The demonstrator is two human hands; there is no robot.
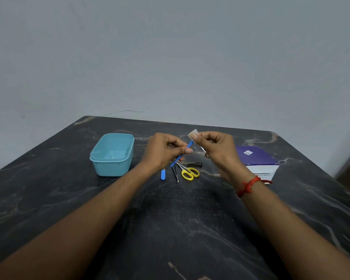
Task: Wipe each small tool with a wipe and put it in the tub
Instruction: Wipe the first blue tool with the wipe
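My left hand (164, 150) pinches a thin blue stick tool (189, 146) and holds it slanted above the table. My right hand (215, 146) pinches a small pale wipe (192, 133) around the tool's upper tip. An empty light-blue tub (112, 155) stands to the left of my hands. Below my hands on the table lie yellow-handled scissors (190, 173), metal tweezers (175, 172), a nail clipper (194, 164) and a short blue tool (163, 174).
A purple-and-white box (258, 159) lies to the right, partly behind my right wrist, which wears a red thread. The dark marble table (180, 219) ends at a pale wall behind; its rear corners are cut off.
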